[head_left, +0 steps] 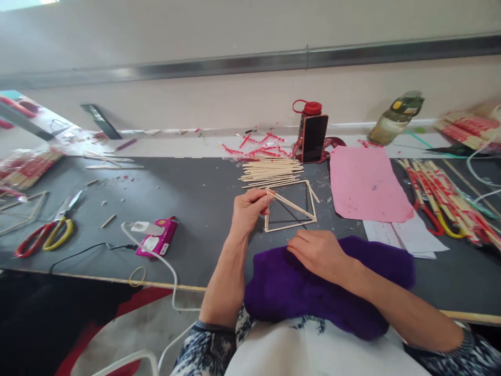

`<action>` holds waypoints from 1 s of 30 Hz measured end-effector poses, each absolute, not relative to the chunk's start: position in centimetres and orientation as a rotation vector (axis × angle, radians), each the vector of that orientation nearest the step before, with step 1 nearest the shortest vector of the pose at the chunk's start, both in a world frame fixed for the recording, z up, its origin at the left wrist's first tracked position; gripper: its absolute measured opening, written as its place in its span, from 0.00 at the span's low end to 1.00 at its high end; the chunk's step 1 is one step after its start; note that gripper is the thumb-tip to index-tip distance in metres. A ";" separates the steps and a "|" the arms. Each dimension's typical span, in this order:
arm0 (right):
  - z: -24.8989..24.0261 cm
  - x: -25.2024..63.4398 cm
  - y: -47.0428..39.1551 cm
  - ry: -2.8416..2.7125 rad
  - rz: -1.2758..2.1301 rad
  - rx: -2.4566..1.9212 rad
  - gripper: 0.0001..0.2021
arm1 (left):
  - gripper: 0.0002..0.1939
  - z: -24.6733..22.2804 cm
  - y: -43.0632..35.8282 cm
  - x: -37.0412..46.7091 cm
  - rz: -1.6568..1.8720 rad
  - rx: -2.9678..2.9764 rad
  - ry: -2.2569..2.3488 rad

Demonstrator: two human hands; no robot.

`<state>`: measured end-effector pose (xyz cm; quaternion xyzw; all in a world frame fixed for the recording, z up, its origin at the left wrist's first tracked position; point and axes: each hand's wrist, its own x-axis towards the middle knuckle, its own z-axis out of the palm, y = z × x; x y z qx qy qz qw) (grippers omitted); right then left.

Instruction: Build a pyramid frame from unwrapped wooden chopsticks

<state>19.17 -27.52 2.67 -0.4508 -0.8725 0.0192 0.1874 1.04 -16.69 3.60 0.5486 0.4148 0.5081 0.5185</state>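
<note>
A frame of thin wooden sticks (pixel 291 226) stands at the middle of the grey table, with sticks slanting across it. My left hand (pixel 249 209) pinches the frame's upper left corner, where the sticks meet. Below the frame's right part, my right hand (pixel 319 253) rests on a purple cloth (pixel 277 284), fingers bent together; whatever its fingertips hold, if anything, is hidden. Just behind the frame lies a pile of loose wooden sticks (pixel 272 171).
Behind the pile, a phone (pixel 314 138) leans on a red-capped bottle (pixel 312 108). Pink cloth (pixel 368 183) and wrapped stick bundles (pixel 450 198) lie right. Leftward are scissors (pixel 58 227), a pink box (pixel 159 237) and a white cable (pixel 171 271).
</note>
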 end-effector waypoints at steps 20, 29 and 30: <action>-2.3 29.7 -9.3 -2.285 0.218 -1.733 0.18 | 0.06 4.2 -16.2 1.2 1.174 1.312 1.023; -2.7 30.0 -9.3 -2.289 0.246 -1.731 0.17 | 0.06 4.8 -15.9 1.5 1.164 1.334 1.026; -2.7 30.0 -9.3 -2.285 0.248 -1.731 0.17 | 0.06 4.8 -15.8 1.5 1.162 1.335 1.027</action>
